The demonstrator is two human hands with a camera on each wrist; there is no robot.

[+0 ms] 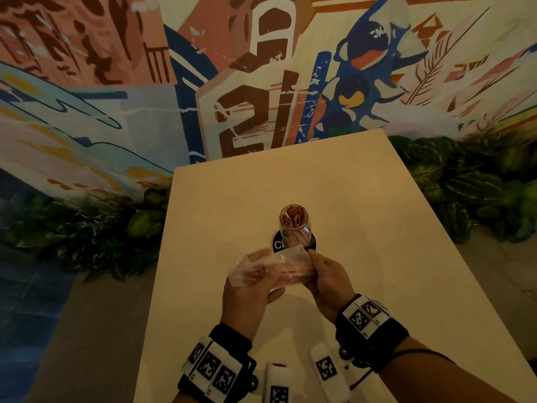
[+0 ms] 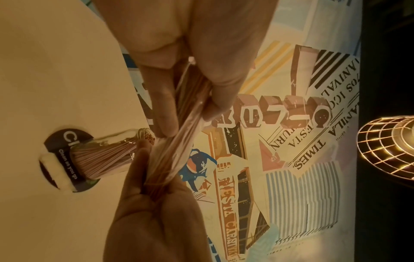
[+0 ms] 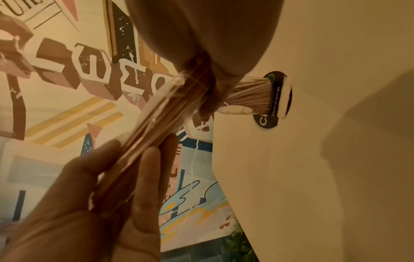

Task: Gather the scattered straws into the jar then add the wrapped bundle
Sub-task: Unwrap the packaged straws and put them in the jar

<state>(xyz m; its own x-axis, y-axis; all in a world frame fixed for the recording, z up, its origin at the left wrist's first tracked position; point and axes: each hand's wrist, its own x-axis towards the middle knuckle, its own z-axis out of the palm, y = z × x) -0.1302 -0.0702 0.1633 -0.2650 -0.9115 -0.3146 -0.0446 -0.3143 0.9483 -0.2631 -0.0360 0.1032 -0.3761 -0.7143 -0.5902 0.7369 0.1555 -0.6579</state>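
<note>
A clear glass jar (image 1: pixel 293 225) stands upright on a round black sticker (image 1: pixel 277 244) in the middle of the cream table, filled with reddish straws. Just in front of it, both hands hold the wrapped bundle (image 1: pixel 279 267) of straws in clear plastic, lying level above the table. My left hand (image 1: pixel 255 276) grips its left part and my right hand (image 1: pixel 315 264) pinches its right end, close to the jar's base. The left wrist view shows the left hand (image 2: pixel 190 117), the bundle (image 2: pixel 165 159) and the jar (image 2: pixel 107 152). The right wrist view shows the right hand (image 3: pixel 208 99), the bundle (image 3: pixel 156 120) and the jar (image 3: pixel 248 95).
The table (image 1: pixel 377 228) narrows toward a painted mural wall (image 1: pixel 261 82). Green leafy plants (image 1: pixel 465 181) border the table on both sides. A lit wire lampshade (image 2: pixel 385 147) appears in the left wrist view. Black bands with white coded tags sit on both wrists.
</note>
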